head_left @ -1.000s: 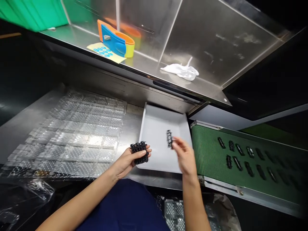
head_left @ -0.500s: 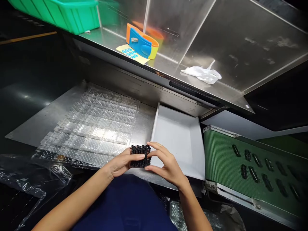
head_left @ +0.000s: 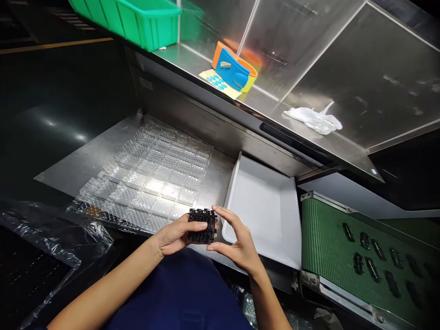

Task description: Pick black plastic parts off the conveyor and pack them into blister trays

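Right hand (head_left: pixel 237 243) is now sitting at the black stack (head_left: pixel 202 235); one second ago it was holding a single black piece over the white tray (head_left: pixel 257 211). Left hand (head_left: pixel 173 236) is gripping the stack, thumb lying across its front. Right thumb and forefinger are standing wide apart, bracketing the stack's right end; can't tell whether they're pinching. Stack is hovering near the tray's left front corner. Clear plastic trays (head_left: pixel 151 176) are lying left of it; more black parts (head_left: pixel 358 264) are resting in two rows on the green belt (head_left: pixel 319 233), far right.
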Tool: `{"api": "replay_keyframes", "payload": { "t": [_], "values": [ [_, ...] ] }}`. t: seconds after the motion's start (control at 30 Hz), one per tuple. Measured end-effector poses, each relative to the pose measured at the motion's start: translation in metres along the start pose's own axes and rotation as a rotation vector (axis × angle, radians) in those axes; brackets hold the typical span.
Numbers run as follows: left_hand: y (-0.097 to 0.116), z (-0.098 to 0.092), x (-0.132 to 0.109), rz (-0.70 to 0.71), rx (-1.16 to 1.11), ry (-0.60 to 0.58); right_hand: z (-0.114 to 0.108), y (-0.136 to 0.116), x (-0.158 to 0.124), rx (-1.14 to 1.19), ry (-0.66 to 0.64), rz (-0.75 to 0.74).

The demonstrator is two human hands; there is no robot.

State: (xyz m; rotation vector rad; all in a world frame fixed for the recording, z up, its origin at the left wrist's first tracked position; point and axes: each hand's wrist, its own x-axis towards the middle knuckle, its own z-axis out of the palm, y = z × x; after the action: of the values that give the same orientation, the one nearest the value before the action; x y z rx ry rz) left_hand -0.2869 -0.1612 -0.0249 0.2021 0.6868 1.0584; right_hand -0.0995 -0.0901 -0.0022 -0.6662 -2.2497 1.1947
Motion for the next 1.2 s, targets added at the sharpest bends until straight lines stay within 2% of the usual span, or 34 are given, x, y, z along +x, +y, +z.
{"api": "replay_keyframes", "payload": {
  "t": [0.17, 0.33, 0.77, 0.97, 1.1, 1.2],
  "values": [
    [0.004, -0.012, -0.008, -0.012, 0.008, 0.016, 0.010, -0.001, 0.007, 0.019, -0.066, 0.019],
    [0.011, -0.019, -0.018, -0.004, 0.016, 0.016, 0.024, -0.006, 0.010, 0.064, -0.003, 0.010],
    [0.028, -0.042, -0.041, -0.029, 0.071, 0.017, 0.057, -0.022, 0.022, -0.032, 0.035, 0.010],
    [0.029, -0.044, -0.048, -0.037, 0.091, 0.019, 0.063, -0.028, 0.022, 0.035, 0.038, 0.030],
    [0.030, -0.047, -0.052, -0.033, 0.135, 0.033, 0.063, -0.032, 0.021, -0.012, 0.024, 0.039],
    [0.029, -0.047, -0.054, -0.003, 0.198, 0.045, 0.067, -0.030, 0.019, 0.150, -0.031, 0.101]
  ]
}}
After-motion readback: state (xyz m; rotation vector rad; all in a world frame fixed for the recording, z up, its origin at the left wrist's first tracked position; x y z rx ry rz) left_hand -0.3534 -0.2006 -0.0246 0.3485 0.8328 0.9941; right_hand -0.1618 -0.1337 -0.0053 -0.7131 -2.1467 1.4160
